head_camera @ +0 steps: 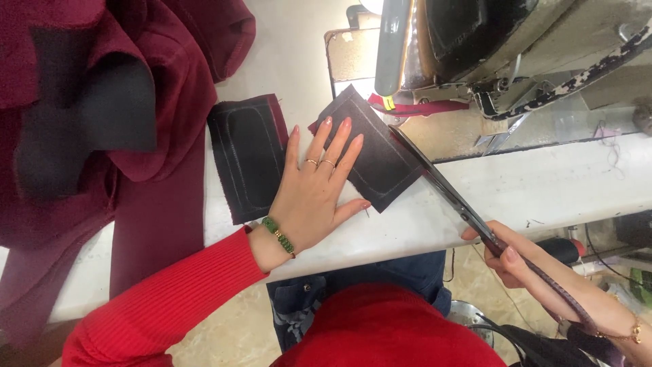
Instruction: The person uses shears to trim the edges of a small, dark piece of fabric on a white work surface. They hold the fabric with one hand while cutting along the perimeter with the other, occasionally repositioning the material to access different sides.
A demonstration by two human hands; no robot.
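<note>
Two dark stitched fabric pieces lie on the white counter (543, 183); the left hand (312, 197) presses flat, fingers (343, 146) spread and released, on the nearer fabric piece (380, 163) (it sits just before the sewing machine (489, 47)); the right hand (523, 261) is clenched around one pair of scissors (441, 183), blades at that piece's edge; the second piece (248, 156) lies beside a maroon garment (122, 102).
</note>
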